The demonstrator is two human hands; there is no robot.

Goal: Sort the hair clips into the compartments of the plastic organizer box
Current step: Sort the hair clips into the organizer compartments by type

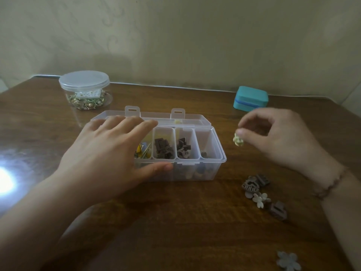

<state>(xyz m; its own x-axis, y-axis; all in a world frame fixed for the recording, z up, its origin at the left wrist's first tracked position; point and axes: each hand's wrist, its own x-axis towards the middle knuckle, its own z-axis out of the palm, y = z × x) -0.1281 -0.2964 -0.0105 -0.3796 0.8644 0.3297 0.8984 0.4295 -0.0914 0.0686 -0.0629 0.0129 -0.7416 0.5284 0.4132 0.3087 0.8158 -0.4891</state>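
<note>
A clear plastic organizer box point(218, 153) stands open mid-table, its lid folded back. Its compartments hold coloured clips at the left, dark brown clips in the two middle ones and one brown clip in the right one. My left hand point(109, 153) lies over the box's left end with fingers straight and thumb against the front wall. My right hand point(277, 133) hovers right of the box and pinches a small pale yellow flower clip point(238, 141). A pile of brown clips point(254, 184) with a cream flower clip point(260, 199) lies on the table below that hand.
A round clear tub point(86, 90) of gold trinkets sits at the back left. A teal case point(251, 98) is at the back right. A pale blue flower clip point(288, 261) lies near the front right. A bright glare marks the wooden table point(175, 222) at the left edge.
</note>
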